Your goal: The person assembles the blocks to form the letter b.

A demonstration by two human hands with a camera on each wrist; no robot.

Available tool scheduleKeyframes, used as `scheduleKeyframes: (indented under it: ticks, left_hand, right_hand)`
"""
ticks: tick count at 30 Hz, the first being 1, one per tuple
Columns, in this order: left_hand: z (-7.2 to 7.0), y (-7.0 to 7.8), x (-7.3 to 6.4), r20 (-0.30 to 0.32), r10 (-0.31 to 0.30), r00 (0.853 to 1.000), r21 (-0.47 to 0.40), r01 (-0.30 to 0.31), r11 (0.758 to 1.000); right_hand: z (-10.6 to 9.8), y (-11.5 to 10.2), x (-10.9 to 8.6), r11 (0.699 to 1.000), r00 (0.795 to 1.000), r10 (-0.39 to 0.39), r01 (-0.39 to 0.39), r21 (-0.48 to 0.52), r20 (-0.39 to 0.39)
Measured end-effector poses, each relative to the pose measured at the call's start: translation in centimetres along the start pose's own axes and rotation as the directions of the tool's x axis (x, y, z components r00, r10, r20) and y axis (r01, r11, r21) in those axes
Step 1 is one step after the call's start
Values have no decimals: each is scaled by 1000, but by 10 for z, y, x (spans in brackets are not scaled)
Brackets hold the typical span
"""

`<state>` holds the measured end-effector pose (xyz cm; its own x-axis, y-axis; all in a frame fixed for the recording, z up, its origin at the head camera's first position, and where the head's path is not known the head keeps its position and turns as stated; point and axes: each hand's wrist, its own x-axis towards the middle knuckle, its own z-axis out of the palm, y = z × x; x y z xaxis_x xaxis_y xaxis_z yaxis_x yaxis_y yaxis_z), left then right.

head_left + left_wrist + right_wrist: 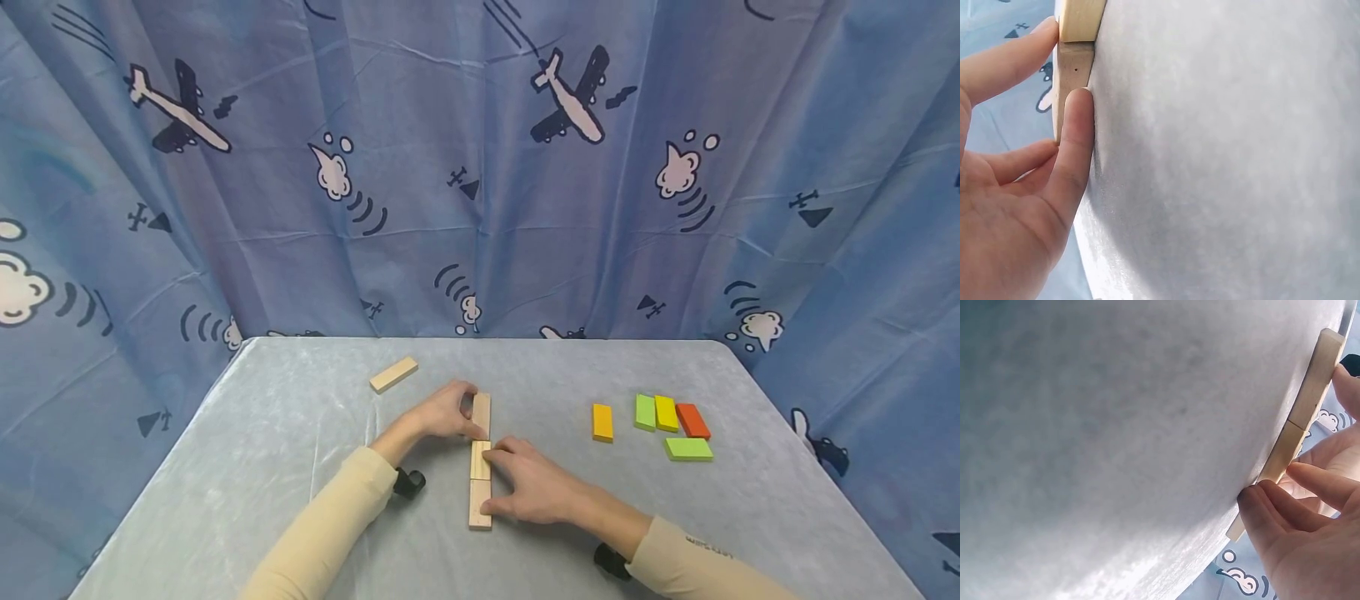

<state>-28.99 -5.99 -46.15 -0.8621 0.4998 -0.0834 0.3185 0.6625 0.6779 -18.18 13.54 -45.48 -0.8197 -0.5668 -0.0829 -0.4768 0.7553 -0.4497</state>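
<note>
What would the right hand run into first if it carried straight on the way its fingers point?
The right hand would meet the middle wooden block of the row, which its fingers appear to touch already; exact contact is hard to judge.

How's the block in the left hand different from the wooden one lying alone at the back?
The left hand pinches the held block; no hand touches the lone block. The held block is the far end of a row; the lone block sits apart. The held block points straight ahead; the lone block slants. Both are long, pale wood.
</note>
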Motion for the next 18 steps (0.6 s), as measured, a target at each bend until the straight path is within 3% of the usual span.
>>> scheduleKeyframes:
  ticks: [18]
  left_hand:
    - [-2, -2, 0, 13, -5, 1000, 10, 5, 1000]
  right_hand:
    - [-2, -4, -1, 1000, 1000, 9, -9, 10, 11]
